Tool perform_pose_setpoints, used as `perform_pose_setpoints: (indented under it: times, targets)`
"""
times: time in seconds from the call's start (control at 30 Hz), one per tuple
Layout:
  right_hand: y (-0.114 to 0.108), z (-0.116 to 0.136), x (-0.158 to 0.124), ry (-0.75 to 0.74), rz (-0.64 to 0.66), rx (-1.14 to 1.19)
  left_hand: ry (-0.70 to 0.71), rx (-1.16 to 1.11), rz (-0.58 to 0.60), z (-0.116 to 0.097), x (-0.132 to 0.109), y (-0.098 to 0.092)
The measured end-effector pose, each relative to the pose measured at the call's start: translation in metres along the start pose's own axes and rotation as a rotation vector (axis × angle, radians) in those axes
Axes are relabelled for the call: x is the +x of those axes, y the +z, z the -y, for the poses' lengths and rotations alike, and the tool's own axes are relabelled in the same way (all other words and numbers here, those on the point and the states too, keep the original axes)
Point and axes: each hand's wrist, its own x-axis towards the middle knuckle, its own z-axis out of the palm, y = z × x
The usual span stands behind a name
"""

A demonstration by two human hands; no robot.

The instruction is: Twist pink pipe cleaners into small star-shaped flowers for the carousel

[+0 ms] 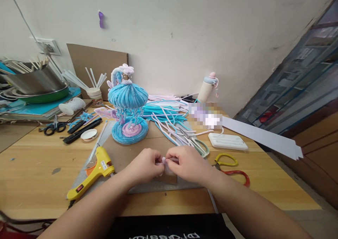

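Pale fuzzy strip (164, 160) was over the cardboard (124, 154), nr. the front edge of the bench (37, 179), approx. midway along; fingers of L hand (145, 163) & R hand (186, 163) pinched it close together, prob. for fine control. Glue gun (100, 168) lay to their L, handle twd. front edge, prob. for quick reach. Blue ornament (128, 95) stood farther back, prob. to keep it clear of elbows.

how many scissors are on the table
2 clearly: dark-handled scissors on the left, green-handled scissors beyond the right hand. The red-and-yellow tool is partly hidden, possibly a third.
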Motion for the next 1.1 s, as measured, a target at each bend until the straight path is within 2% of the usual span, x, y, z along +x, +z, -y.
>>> perform_pose_setpoints:
  times: [0.1,0.2,0.4,0.6,0.7,0.87,1.1]
  targets:
    - [0.001,0.004,-0.003,-0.090,-0.126,-0.141,-0.026,-0.156,-0.060,0.004,0.004,0.002]
    - [0.004,0.003,-0.002,-0.165,-0.193,-0.158,-0.027,-0.394,-0.063,0.004,0.009,0.001]
    - [0.006,-0.001,-0.001,-0.314,-0.222,-0.228,-0.046,-0.654,-0.115,0.003,0.014,-0.001]
    - [0.007,-0.006,-0.004,-0.405,-0.262,-0.378,-0.090,-0.879,-0.103,0.005,0.015,-0.003]
    - [0.010,-0.007,-0.004,-0.419,-0.299,-0.375,-0.115,-0.961,-0.094,0.005,0.016,-0.005]
    - [0.017,-0.006,-0.003,-0.357,-0.354,-0.261,-0.107,-1.062,-0.101,0.006,0.018,-0.008]
    - [0.016,-0.009,0.000,-0.339,-0.278,-0.169,-0.040,-1.023,-0.150,0.011,0.018,-0.007]
